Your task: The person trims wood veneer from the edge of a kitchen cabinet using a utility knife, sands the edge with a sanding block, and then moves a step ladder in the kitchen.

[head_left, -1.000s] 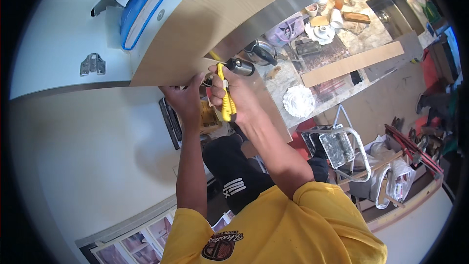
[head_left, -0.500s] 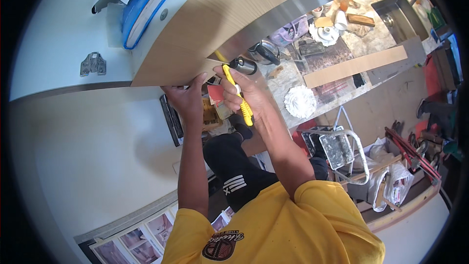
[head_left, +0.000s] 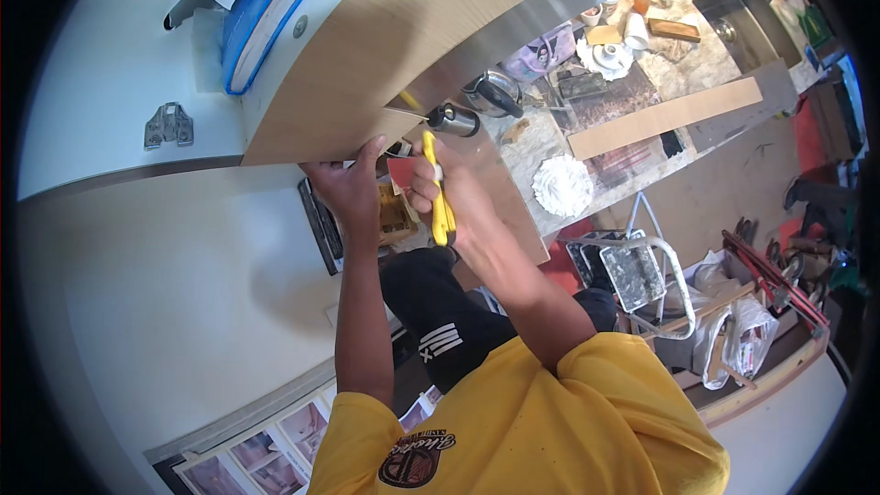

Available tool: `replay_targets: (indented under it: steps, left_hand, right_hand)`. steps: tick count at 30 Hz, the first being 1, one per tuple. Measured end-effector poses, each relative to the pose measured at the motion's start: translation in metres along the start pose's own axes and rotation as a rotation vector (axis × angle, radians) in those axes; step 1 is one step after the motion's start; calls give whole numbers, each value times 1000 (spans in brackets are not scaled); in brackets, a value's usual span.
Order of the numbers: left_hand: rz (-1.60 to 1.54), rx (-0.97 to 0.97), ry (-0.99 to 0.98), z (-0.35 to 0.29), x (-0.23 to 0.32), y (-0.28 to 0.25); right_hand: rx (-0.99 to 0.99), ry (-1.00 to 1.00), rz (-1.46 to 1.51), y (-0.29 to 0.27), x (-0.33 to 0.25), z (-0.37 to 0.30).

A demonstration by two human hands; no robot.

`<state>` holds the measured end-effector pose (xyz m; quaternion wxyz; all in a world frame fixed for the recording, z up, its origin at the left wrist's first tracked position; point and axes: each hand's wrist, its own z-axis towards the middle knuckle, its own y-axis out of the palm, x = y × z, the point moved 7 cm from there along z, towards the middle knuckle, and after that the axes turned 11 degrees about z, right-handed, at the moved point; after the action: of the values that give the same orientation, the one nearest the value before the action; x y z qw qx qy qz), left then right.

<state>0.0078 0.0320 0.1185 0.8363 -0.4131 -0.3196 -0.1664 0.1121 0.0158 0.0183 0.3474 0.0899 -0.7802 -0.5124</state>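
Note:
A light wood-grain panel (head_left: 316, 101) spans the underside of the cabinet above me. My left hand (head_left: 350, 191) is closed at its lower edge, the thumb lying on the panel's face and the other fingers partly hidden behind it. In my right hand (head_left: 458, 188) is a yellow utility knife (head_left: 443, 217), gripped in a fist with its front end pointing up. That end sits just below the panel's corner, apart from it as far as I can see; the blade cannot be made out. Past the corner, close to the knife, stands a dark metal cylinder (head_left: 454, 119).
A cluttered counter (head_left: 518, 160) holds a kettle (head_left: 495, 96), a long wooden strip (head_left: 665, 119), a crumpled white bundle (head_left: 563, 186) and a sink (head_left: 747, 27). A step stool (head_left: 632, 275) stands right of my body. A blue packet (head_left: 266, 23) and a metal hinge (head_left: 169, 126) are on the cabinet.
My right hand has drawn the knife slightly down and away from the panel's corner, and the knife now stands more upright. My left hand keeps its place on the panel edge.

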Motion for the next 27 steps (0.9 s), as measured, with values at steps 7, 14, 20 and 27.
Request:
replay_targets:
  steps: [7,14,20,27]
  left_hand:
    - [26,-10,0,-3,-9,2]
    - [81,0,25,-2,-9,-1]
    - [9,-26,22,0,-8,2]
    - [-73,-35,19,-2,-5,3]
  right_hand:
    - [33,-45,-376,13,26,-43]
    - [-9,-157,-324,3,-3,-12]
    - [11,-136,-375,16,-1,-11]
    - [-24,-151,-307,7,-2,-7]
